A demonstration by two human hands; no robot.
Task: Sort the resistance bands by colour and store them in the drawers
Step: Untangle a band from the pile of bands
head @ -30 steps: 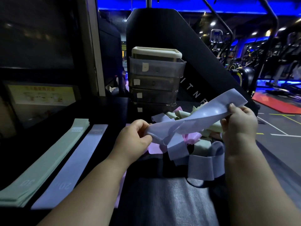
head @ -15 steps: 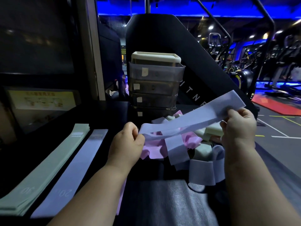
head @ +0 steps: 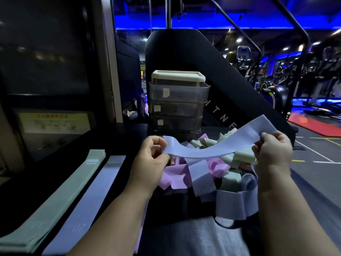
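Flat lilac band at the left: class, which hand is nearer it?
Left. The left hand is right of the flat lilac band; the right hand is much farther right.

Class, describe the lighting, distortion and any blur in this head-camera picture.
Head view: dim overall, lit by blue ceiling strips; the same view's wide-angle lens tilts and bows the pillar; the held lilac band is sharp, while the background gym machines look murky.

Two hands [head: 150, 159] [head: 273, 154], one lifted purple band [head: 217, 146], two laid-out strips [head: 55, 196] [head: 88, 204], one drawer unit [head: 177, 108].

Yellow placard [head: 53, 122], red floor mat [head: 317, 127], exercise bike [head: 275, 93]
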